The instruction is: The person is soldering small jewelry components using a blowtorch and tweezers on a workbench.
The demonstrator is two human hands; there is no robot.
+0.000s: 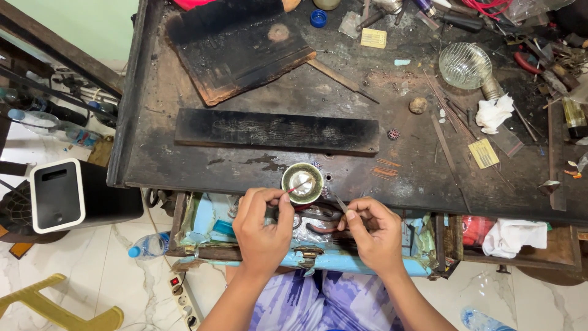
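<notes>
My left hand (263, 224) pinches a thin red-tipped stick (297, 187) whose end reaches into a small round metal bowl (302, 182) at the front edge of a dark, scorched workbench (245, 159). My right hand (373, 230) grips slim metal tweezers (340, 202) that point up toward the bowl. Both hands hover over an open drawer (306, 245) with a light blue front, just below the bowl.
A long blackened board (275, 130) lies behind the bowl, a charred slab (236, 46) farther back. A glass dome (464, 64), white rag (493, 113), thin rods and tools crowd the right side. A black-and-white box (58, 196) and plastic bottles sit on the floor at left.
</notes>
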